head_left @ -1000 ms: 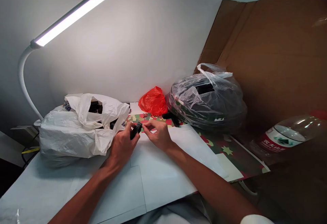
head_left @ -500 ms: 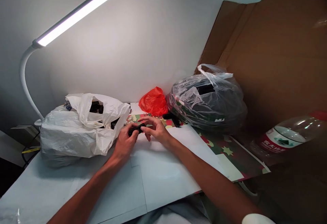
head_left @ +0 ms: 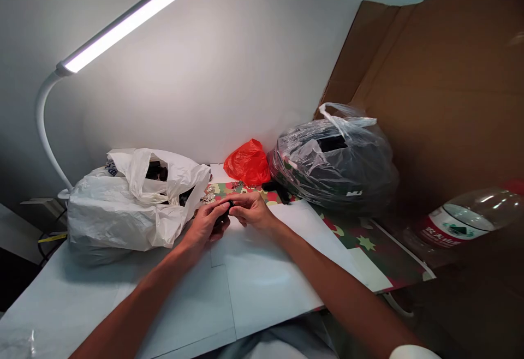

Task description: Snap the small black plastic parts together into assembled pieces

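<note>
Both hands meet over the white board, beside the white bag. My left hand [head_left: 210,221] is closed around a small black piece [head_left: 225,211], thumb on top. Most of the piece is hidden by the fingers, so its exact kind does not show. My right hand [head_left: 256,210] pinches at the right end of that piece with thumb and forefinger. Just behind the hands, small metallic bits [head_left: 209,193] lie on a patterned sheet [head_left: 225,187]. A black item [head_left: 281,191] rests to the right of them.
A white plastic bag [head_left: 123,211] holding black parts stands at left, under a lit lamp [head_left: 139,21]. At the back are a red bag [head_left: 248,162] and a stuffed clear bag [head_left: 335,168]. Cardboard [head_left: 442,75] and a bottle [head_left: 462,222] stand on the right.
The fingers of my right hand, raised and spread before, have come down and closed at the black piece. My left hand has turned, and less of the piece shows.
</note>
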A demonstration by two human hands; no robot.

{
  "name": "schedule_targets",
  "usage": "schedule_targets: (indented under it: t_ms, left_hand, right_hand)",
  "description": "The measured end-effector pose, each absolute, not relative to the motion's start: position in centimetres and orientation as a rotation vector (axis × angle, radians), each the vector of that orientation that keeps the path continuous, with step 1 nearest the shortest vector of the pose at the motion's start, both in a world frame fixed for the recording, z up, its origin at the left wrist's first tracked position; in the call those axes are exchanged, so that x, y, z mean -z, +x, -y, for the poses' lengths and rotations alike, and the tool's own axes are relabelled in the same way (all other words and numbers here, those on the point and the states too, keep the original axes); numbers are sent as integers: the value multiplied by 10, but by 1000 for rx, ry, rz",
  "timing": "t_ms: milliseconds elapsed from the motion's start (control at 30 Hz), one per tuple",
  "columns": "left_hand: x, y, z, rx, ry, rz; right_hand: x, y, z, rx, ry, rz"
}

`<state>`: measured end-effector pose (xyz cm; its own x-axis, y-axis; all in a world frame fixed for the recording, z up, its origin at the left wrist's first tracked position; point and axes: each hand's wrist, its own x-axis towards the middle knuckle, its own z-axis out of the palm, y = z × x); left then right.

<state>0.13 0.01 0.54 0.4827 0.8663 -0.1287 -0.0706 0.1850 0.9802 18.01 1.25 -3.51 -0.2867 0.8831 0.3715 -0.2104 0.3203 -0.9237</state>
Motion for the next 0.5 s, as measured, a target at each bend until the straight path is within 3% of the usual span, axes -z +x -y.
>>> schedule_targets:
  t_ms: [500]
  left_hand:
    - [-10,5,8,-780,1166,-821]
  right_hand:
    - [35,179,-13,-1274,-592,1456]
